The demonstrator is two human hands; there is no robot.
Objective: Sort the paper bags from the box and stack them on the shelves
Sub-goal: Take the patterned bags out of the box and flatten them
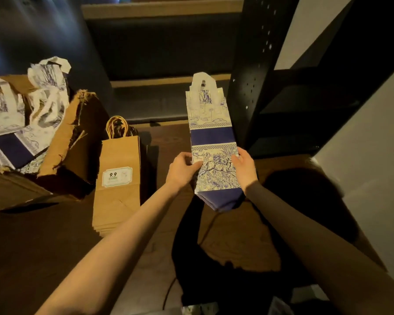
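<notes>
Both hands, left [182, 169] & right [243, 165], gripping blue-print bag stack [214, 144]

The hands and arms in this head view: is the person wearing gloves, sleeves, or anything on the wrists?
No gloves: the left hand and the right hand are both bare. Both forearms are uncovered as far as the picture shows, with no sleeve edge in sight. I see no watch, ring or bracelet, though the right arm lies in shadow, so small items there could be missed.
</notes>
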